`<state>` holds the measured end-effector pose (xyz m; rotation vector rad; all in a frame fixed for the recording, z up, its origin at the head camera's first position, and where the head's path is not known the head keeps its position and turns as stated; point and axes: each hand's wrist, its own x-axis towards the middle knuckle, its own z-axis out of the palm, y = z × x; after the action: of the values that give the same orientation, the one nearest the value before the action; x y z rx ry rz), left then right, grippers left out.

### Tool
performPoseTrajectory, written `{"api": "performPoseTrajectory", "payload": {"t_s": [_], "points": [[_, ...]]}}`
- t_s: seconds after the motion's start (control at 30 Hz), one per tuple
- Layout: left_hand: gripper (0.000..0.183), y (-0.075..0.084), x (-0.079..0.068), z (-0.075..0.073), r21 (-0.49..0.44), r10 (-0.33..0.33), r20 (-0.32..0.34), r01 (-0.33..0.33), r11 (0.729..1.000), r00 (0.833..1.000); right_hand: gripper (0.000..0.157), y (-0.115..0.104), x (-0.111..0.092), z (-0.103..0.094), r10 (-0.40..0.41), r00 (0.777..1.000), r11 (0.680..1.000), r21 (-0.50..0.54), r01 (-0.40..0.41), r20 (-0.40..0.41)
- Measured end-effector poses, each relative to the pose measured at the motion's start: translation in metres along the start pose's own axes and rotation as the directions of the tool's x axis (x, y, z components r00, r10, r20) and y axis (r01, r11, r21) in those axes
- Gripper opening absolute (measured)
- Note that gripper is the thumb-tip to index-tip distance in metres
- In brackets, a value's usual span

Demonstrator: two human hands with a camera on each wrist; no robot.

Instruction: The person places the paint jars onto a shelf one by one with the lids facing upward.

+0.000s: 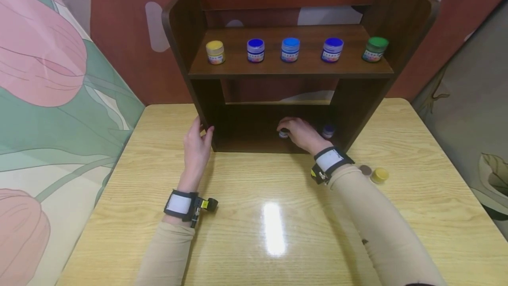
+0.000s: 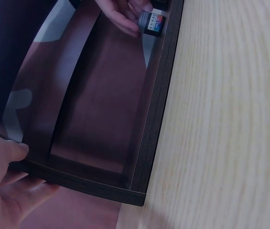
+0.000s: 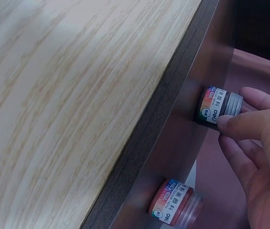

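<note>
A dark brown wooden shelf rack [image 1: 291, 75] stands on the table. On its lower board, my right hand [image 1: 302, 134] pinches a small dark paint jar [image 3: 213, 107] by its lid end, thumb on one side and fingers on the other. The jar stands upright on the board, its label facing out. To its right is a second paint jar [image 1: 328, 131], bluish in the head view and reddish in the right wrist view. My left hand [image 1: 196, 148] grips the rack's left side panel [image 2: 84, 183], thumb inside and fingers outside.
On the upper board several paint jars stand spaced in a row, from a yellow jar [image 1: 215, 52] to a green jar [image 1: 375, 49]. A yellow-lidded jar [image 1: 379, 175] and a brown-lidded jar [image 1: 365, 170] are on the table [image 1: 230, 242], beside my right forearm.
</note>
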<state>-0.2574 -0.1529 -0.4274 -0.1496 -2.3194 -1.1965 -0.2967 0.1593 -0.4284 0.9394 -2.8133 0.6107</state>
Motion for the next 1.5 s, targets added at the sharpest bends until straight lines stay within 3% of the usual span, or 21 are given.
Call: {"api": "performPoseTrajectory", "payload": {"t_s": [0.5,0.83,1.17,1.5], "points": [[0.035,0.003,-0.001,0.000,-0.020,0.004,0.000,-0.004,1.000,1.000,0.039,0.001,-0.002,-0.002,0.003,1.000,1.000,0.015,-0.003,0.025],[0.036,0.001,0.000,0.001,-0.023,0.008,-0.006,-0.008,1.000,1.000,0.034,0.005,-0.012,-0.020,0.025,0.998,0.999,0.030,-0.023,-0.060],[0.035,0.001,0.000,0.001,-0.019,-0.003,-0.003,0.003,1.000,1.000,0.028,-0.001,-0.041,-0.055,0.059,0.994,0.998,0.027,-0.057,-0.096],[0.033,0.001,0.000,0.001,-0.031,0.002,-0.004,-0.002,1.000,1.000,0.029,-0.004,-0.093,-0.093,0.107,0.992,0.993,-0.063,-0.103,0.060]]}}
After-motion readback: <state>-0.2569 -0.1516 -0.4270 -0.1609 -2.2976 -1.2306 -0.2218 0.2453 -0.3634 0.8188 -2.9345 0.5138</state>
